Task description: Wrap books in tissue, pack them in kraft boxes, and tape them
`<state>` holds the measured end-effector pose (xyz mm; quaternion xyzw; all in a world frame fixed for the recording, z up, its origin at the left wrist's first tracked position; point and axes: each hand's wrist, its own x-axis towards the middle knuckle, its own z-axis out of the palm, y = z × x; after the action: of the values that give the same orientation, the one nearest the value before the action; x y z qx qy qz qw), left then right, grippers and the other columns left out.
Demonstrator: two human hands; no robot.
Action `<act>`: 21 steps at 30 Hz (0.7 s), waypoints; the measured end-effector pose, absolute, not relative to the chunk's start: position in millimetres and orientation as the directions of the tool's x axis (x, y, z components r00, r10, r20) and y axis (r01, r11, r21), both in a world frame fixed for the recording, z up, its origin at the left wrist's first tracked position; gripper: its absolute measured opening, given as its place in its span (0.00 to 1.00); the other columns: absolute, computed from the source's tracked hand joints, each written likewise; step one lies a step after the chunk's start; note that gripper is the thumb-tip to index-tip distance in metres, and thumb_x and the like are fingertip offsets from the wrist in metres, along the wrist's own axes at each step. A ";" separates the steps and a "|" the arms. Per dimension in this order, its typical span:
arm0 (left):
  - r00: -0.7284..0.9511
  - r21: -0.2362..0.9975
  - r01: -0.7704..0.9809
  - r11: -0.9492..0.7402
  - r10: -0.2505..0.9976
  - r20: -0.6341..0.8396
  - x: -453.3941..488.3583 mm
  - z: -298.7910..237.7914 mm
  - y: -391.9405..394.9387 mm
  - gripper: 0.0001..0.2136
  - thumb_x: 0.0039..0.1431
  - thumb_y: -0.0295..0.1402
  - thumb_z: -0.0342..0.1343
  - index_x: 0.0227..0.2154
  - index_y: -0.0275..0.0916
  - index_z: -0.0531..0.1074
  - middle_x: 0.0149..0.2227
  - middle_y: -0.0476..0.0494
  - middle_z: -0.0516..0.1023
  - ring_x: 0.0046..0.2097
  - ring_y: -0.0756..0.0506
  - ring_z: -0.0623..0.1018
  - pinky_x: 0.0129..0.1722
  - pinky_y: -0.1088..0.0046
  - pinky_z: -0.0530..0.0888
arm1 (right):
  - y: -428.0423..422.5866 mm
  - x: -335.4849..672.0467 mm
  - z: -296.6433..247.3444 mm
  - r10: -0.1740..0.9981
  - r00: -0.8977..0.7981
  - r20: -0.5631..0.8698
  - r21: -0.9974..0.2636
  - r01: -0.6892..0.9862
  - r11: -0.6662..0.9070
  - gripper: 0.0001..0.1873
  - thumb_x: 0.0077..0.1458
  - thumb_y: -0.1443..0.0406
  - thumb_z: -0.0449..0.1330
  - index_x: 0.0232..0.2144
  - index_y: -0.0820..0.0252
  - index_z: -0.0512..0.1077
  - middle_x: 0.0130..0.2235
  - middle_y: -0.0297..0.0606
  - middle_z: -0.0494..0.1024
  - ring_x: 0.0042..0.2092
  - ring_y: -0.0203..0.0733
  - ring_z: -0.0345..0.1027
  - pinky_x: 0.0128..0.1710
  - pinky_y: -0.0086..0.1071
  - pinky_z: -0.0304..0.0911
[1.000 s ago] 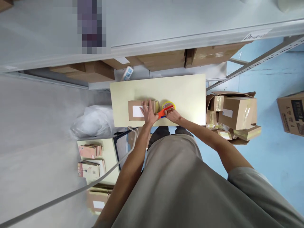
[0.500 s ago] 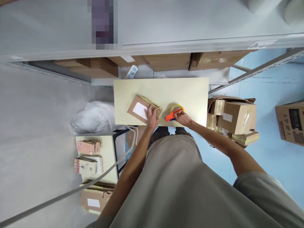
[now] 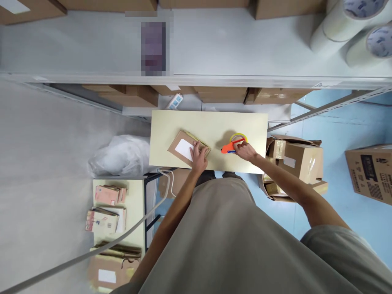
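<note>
A flat brown cardboard box (image 3: 177, 143) with a white label (image 3: 183, 150) lies slanted on the left half of the pale table (image 3: 211, 122). My left hand (image 3: 199, 157) rests on the box's right part with its fingers apart, partly over the label. To the right, my right hand (image 3: 246, 151) is closed around an orange tape dispenser (image 3: 228, 148) carrying a yellow-rimmed tape roll (image 3: 238, 136). The dispenser points left towards the box and is apart from it. Its shadow falls on the tabletop at its left.
Behind the table stands a grey shelf (image 3: 101, 45) with cartons and large tape rolls (image 3: 333, 28). Open cardboard boxes (image 3: 303, 157) sit at the right. On the left are a plastic bag (image 3: 121, 155) and a side table (image 3: 134, 208) bearing small packets. A grey cable (image 3: 134, 222) crosses the lower left.
My right hand has moved a little to the right with the tape dispenser, farther from the box. My left hand stays on the box. The view has tilted up slightly.
</note>
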<state>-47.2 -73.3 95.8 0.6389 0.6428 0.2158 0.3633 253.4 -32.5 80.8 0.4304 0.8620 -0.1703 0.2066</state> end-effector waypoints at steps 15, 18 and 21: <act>0.147 0.641 0.767 0.031 0.964 -0.223 -53.0 95.2 -70.4 0.32 0.50 0.25 0.62 0.62 0.45 0.74 0.81 0.32 0.53 0.83 0.25 0.42 0.79 0.32 0.37 | 0.7 126.3 137.9 0.724 -0.294 -0.624 -0.218 0.955 0.200 0.20 0.74 0.58 0.57 0.55 0.66 0.80 0.55 0.62 0.84 0.56 0.61 0.81 0.51 0.48 0.72; 0.156 0.634 0.773 0.009 0.966 -0.204 -54.3 95.1 -69.5 0.30 0.50 0.24 0.62 0.59 0.44 0.76 0.79 0.30 0.57 0.82 0.24 0.45 0.79 0.31 0.41 | 10.4 112.6 154.8 0.750 -0.257 -0.610 -0.186 0.966 0.180 0.16 0.73 0.60 0.59 0.51 0.63 0.82 0.53 0.57 0.86 0.54 0.59 0.82 0.49 0.46 0.73; 0.139 0.616 0.788 0.003 0.973 -0.183 -56.5 95.3 -67.6 0.26 0.49 0.22 0.59 0.53 0.44 0.78 0.77 0.31 0.60 0.82 0.24 0.50 0.78 0.31 0.46 | 13.6 103.6 173.8 0.795 -0.217 -0.566 -0.160 0.975 0.151 0.18 0.75 0.59 0.58 0.55 0.64 0.81 0.55 0.58 0.86 0.55 0.56 0.83 0.50 0.43 0.73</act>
<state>-56.5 -67.6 95.3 0.6896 0.6383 0.1511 0.3069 103.6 13.6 173.8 0.6001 0.7376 -0.2533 0.1778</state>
